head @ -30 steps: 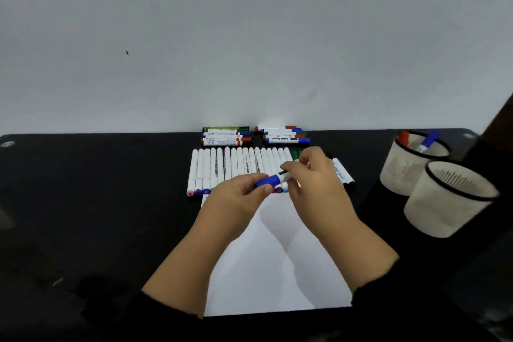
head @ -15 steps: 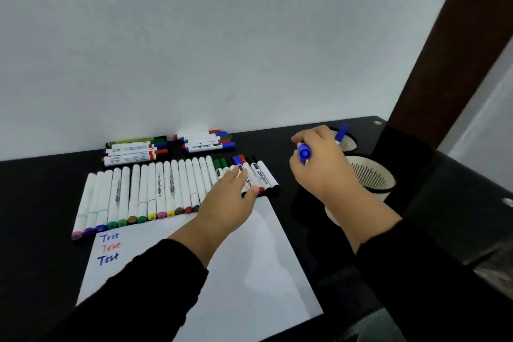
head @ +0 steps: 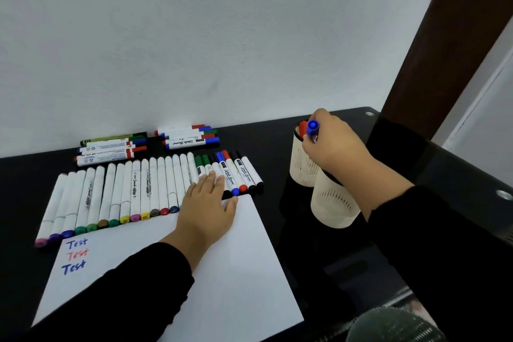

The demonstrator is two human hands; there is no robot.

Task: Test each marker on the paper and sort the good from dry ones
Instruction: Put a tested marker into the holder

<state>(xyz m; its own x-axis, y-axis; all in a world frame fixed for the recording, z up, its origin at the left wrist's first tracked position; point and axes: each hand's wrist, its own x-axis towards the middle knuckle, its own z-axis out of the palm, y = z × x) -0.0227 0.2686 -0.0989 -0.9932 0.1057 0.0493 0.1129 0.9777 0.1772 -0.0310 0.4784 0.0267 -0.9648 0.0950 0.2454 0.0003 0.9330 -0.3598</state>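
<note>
My right hand (head: pixel 336 144) grips a blue-capped marker (head: pixel 312 127) upright over the far white mesh cup (head: pixel 301 168), which holds a red marker (head: pixel 302 127). A second white mesh cup (head: pixel 331 204) stands just in front, partly hidden by my right forearm. My left hand (head: pixel 208 203) lies flat with straight fingers on the top edge of the white paper (head: pixel 222 272), fingertips touching the row of whiteboard markers (head: pixel 236 172). A long row of white colour markers (head: pixel 116 194) lies along the paper's top edge. "Test" is written three times on the paper, in blue, red and blue.
Two small stacks of whiteboard markers (head: pixel 111 148) (head: pixel 188 136) lie against the white wall at the back of the black table (head: pixel 22 175). A dark brown post (head: pixel 444 36) rises at the right. A grey-green fuzzy object (head: pixel 394 326) shows at the bottom right.
A second ago both hands held the blue marker over the paper. My right hand has since carried it right to the far cup, and my left hand has come to rest flat on the paper.
</note>
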